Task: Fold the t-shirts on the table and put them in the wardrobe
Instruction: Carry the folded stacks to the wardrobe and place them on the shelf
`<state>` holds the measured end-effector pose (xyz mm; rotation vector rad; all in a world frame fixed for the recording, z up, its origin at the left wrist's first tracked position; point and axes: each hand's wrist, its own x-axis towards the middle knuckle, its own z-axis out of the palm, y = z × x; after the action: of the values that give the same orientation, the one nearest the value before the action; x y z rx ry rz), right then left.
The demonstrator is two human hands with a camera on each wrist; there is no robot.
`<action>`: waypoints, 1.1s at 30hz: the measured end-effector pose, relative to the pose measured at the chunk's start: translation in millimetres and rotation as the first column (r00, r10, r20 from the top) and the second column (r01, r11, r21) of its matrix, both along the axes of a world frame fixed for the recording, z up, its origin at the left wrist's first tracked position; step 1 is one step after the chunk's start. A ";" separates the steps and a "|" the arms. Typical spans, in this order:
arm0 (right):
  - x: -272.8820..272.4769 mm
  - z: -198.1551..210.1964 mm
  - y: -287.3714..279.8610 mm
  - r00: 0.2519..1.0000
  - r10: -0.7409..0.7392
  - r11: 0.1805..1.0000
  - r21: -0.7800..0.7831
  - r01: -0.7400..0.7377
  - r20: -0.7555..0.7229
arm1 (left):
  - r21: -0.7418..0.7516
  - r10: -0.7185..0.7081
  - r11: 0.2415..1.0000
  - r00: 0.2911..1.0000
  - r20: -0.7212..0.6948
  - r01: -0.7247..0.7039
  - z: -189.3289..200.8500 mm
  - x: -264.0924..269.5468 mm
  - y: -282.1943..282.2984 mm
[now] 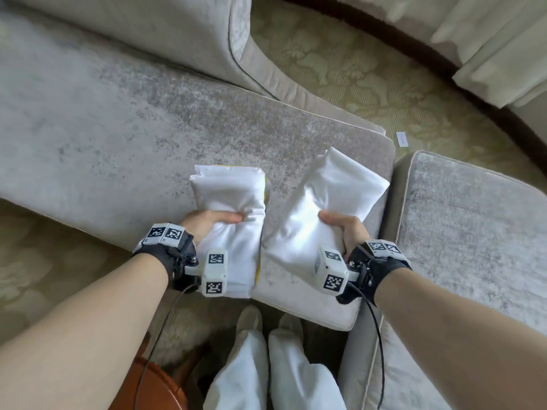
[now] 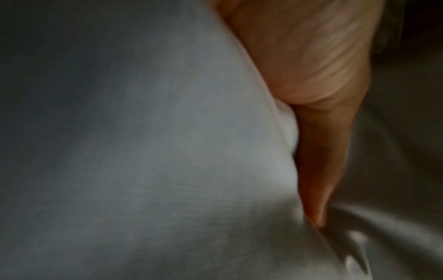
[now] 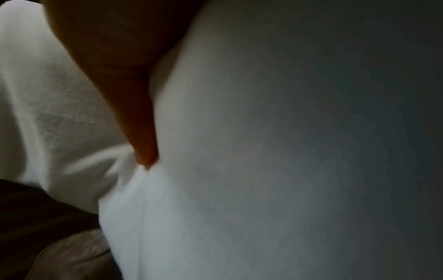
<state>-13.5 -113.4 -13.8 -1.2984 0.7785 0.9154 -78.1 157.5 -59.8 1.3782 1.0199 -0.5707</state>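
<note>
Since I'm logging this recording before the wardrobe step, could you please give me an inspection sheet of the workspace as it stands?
Surface: grey upholstered cushion, not a hard tabletop; a second grey cushion sits to its right.
Job's things: two folded white bundles, the left bundle showing a yellow edge, the right bundle angled.
Clutter: small white paper slip on the carpet.
Grippers: left hand grips the left bundle, thumb on top; right hand grips the right bundle likewise.
Cables: a black cable hangs from the right wrist unit; another from the left.
Surroundings: patterned carpet, curtain, brown wooden furniture.
</note>
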 end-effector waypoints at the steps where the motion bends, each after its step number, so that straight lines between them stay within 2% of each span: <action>1: 3.1 13.3 9.7 1.000 0.023 1.000 -0.010 -0.023 0.017 | -0.022 0.064 0.998 0.997 0.051 -0.063 12.4 -1.7 5.9; 4: 8.7 57.4 39.6 0.992 0.110 0.993 -0.044 -0.108 0.056 | -0.143 0.218 0.969 0.969 0.118 -0.201 71.4 -11.2 18.5; 7: 9.7 105.2 69.6 0.970 0.206 0.978 -0.042 -0.203 0.127 | -0.239 0.374 0.916 0.903 0.210 -0.323 132.8 -32.1 34.7; 12: -0.8 181.0 113.9 0.888 0.374 0.918 0.026 -0.395 0.265 | -0.166 0.503 0.864 0.800 0.327 -0.475 232.2 -77.3 56.3; 15: -17.3 227.0 140.0 0.819 0.455 0.860 0.068 -0.506 0.348 | -0.099 0.578 0.798 0.709 0.404 -0.594 280.7 -116.6 67.3; 19: -49.2 275.1 170.6 0.735 0.537 0.785 0.074 -0.616 0.414 | -0.130 0.614 0.752 0.616 0.493 -0.646 331.6 -169.2 72.9; 28: -131.3 368.1 226.0 0.571 0.669 0.596 0.115 -0.794 0.475 | -0.070 0.632 0.640 0.473 0.614 -0.765 452.6 -296.3 84.0; 33: -194.2 415.3 258.1 0.429 0.712 0.473 0.071 -0.878 0.556 | -0.049 0.620 0.548 0.366 0.694 -0.835 511.9 -375.3 73.8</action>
<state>-207.6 144.7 401.6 -1.4752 -0.5071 1.3587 -453.3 231.3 452.1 1.0587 1.0295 0.7894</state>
